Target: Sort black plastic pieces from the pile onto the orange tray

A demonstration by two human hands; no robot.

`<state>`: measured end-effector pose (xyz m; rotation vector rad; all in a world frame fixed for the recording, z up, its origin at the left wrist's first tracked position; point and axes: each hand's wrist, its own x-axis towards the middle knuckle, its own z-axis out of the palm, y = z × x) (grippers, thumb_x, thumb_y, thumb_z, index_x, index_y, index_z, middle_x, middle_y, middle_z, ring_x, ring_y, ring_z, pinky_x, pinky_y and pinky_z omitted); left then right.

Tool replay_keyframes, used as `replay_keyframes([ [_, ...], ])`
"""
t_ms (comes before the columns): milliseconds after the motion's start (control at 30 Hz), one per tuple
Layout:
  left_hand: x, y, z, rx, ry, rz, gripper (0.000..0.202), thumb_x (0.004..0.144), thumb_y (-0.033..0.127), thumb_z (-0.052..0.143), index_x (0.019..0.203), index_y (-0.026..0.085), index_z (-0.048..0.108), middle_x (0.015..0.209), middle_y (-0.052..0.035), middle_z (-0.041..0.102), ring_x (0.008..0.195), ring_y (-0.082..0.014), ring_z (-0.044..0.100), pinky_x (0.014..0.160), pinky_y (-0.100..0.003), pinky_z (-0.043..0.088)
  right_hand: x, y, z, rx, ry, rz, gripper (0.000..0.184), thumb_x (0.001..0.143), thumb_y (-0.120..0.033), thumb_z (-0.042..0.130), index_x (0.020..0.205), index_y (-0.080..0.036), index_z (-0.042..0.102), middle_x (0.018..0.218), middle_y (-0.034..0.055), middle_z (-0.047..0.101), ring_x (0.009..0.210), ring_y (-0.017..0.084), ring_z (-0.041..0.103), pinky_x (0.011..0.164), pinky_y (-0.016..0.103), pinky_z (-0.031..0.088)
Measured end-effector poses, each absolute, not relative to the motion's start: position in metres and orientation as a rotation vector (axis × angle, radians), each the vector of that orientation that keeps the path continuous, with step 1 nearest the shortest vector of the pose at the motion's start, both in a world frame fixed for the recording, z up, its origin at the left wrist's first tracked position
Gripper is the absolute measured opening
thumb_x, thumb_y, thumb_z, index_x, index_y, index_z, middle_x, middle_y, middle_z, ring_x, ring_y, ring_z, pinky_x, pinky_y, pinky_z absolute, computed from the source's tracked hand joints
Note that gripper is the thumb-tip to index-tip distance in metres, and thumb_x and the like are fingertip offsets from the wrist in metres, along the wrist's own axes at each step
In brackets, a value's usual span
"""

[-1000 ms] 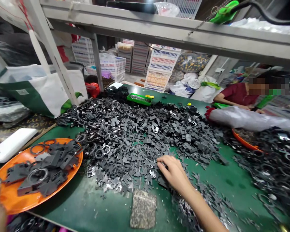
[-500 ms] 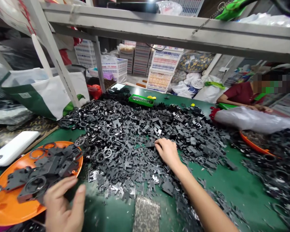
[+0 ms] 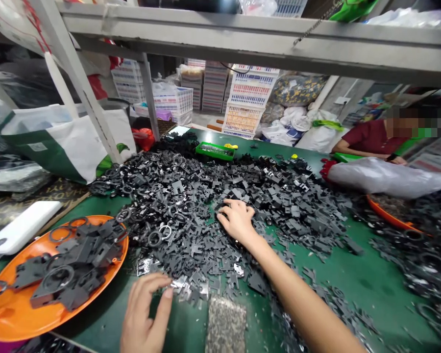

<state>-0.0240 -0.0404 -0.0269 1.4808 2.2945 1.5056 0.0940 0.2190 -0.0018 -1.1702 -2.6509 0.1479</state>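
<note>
A big heap of small black plastic parts and rings (image 3: pixel 213 196) covers the middle of the green table (image 3: pixel 353 279). My right hand (image 3: pixel 237 219) reaches into the heap with its fingers spread and bent, pressing down among the pieces. My left hand (image 3: pixel 145 314) lies at the near edge of the heap, fingers stretched out, fingertips touching flat black pieces near a shiny one. An orange tray (image 3: pixel 18 314) at the near left carries larger black parts and rings.
A speckled grey block (image 3: pixel 226 326) lies at the near edge. A white flat device (image 3: pixel 20 226) and a green-and-white bag (image 3: pixel 69 137) are at left. A green tray (image 3: pixel 215 150) sits far back. Another person (image 3: pixel 371 139) works at the far right beside a plastic bag (image 3: pixel 385 176). A metal shelf (image 3: pixel 264 46) runs overhead.
My right hand has moved forward and left, deeper into the heap. My left hand has come in from the left edge, past the orange tray, to the heap's near edge.
</note>
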Motion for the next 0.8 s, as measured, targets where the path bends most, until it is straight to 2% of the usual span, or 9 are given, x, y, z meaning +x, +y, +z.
replay_keyframes([
  [100,-0.026,-0.043,-0.032,1.540,2.275,1.388,0.007,0.087,0.025,0.049,0.092,0.025,0.055,0.094,-0.0032,0.059,0.093,-0.0211,0.057,0.080,-0.034,0.047,0.128,0.194,0.015,-1.181,-2.634,0.249,0.023,0.093,-0.035,0.045,0.105,-0.027,0.063,0.125,0.0055,0.055,0.114,0.026,0.041,0.087,0.042,0.031],
  [200,-0.018,-0.040,-0.032,1.710,2.181,1.257,0.014,0.087,0.026,0.050,0.100,0.025,0.056,0.101,-0.0053,0.062,0.097,-0.0221,0.059,0.082,-0.035,0.050,0.160,0.149,0.029,-1.045,-2.733,0.394,0.013,0.090,-0.034,0.053,0.097,-0.029,0.064,0.112,0.0002,0.062,0.107,0.020,0.048,0.087,0.037,0.032],
  [300,-0.002,-0.034,-0.036,2.000,1.970,1.078,0.041,0.083,0.034,0.058,0.122,0.025,0.049,0.121,-0.0093,0.060,0.109,-0.0254,0.057,0.089,-0.039,0.049,0.184,0.094,0.026,-0.800,-2.837,0.638,0.009,0.087,-0.028,0.058,0.094,-0.025,0.061,0.107,0.0011,0.062,0.103,0.020,0.051,0.089,0.038,0.031],
  [367,0.009,-0.032,-0.042,2.197,1.789,0.976,0.051,0.081,0.034,0.061,0.129,0.025,0.044,0.123,-0.0086,0.061,0.111,-0.0252,0.057,0.094,-0.039,0.047,0.196,0.066,0.017,-0.738,-2.868,0.676,0.010,0.087,-0.026,0.056,0.096,-0.024,0.059,0.104,0.0013,0.063,0.098,0.019,0.053,0.088,0.037,0.031],
  [467,0.021,-0.033,-0.048,2.316,1.643,0.890,0.041,0.084,0.027,0.058,0.124,0.025,0.049,0.112,-0.0045,0.068,0.104,-0.0225,0.060,0.097,-0.040,0.044,0.219,0.050,0.004,-0.785,-2.848,0.681,0.012,0.090,-0.025,0.051,0.102,-0.024,0.056,0.103,0.0022,0.063,0.093,0.017,0.055,0.084,0.035,0.033],
  [567,0.022,-0.030,-0.042,2.212,1.694,0.845,0.035,0.088,0.032,0.052,0.122,0.025,0.050,0.114,-0.0055,0.065,0.104,-0.0221,0.058,0.099,-0.043,0.040,0.247,0.059,-0.006,-1.041,-2.808,0.520,0.011,0.093,-0.021,0.047,0.093,-0.023,0.058,0.090,0.0021,0.064,0.085,0.018,0.055,0.077,0.034,0.033],
  [633,0.019,-0.020,-0.033,2.130,1.771,0.779,0.026,0.093,0.029,0.044,0.117,0.025,0.054,0.110,-0.0059,0.064,0.100,-0.0211,0.057,0.095,-0.042,0.040,0.262,0.067,-0.013,-1.164,-2.817,0.357,0.010,0.089,-0.020,0.052,0.083,-0.023,0.060,0.081,0.0014,0.064,0.080,0.020,0.055,0.073,0.034,0.031],
  [700,0.014,-0.004,-0.025,2.104,1.843,0.651,0.027,0.094,0.021,0.037,0.108,0.023,0.060,0.100,-0.0055,0.063,0.093,-0.0205,0.055,0.086,-0.040,0.041,0.269,0.070,-0.022,-1.212,-2.827,0.249,0.010,0.084,-0.018,0.058,0.076,-0.023,0.060,0.077,0.0010,0.064,0.078,0.021,0.055,0.072,0.034,0.031],
  [800,0.007,0.023,-0.017,2.143,1.848,0.477,0.026,0.090,0.015,0.045,0.104,0.025,0.064,0.094,-0.0036,0.061,0.091,-0.0210,0.051,0.080,-0.037,0.038,0.266,0.070,-0.027,-1.218,-2.826,0.280,0.010,0.083,-0.014,0.057,0.080,-0.023,0.061,0.078,0.0007,0.065,0.078,0.021,0.056,0.073,0.034,0.031],
])
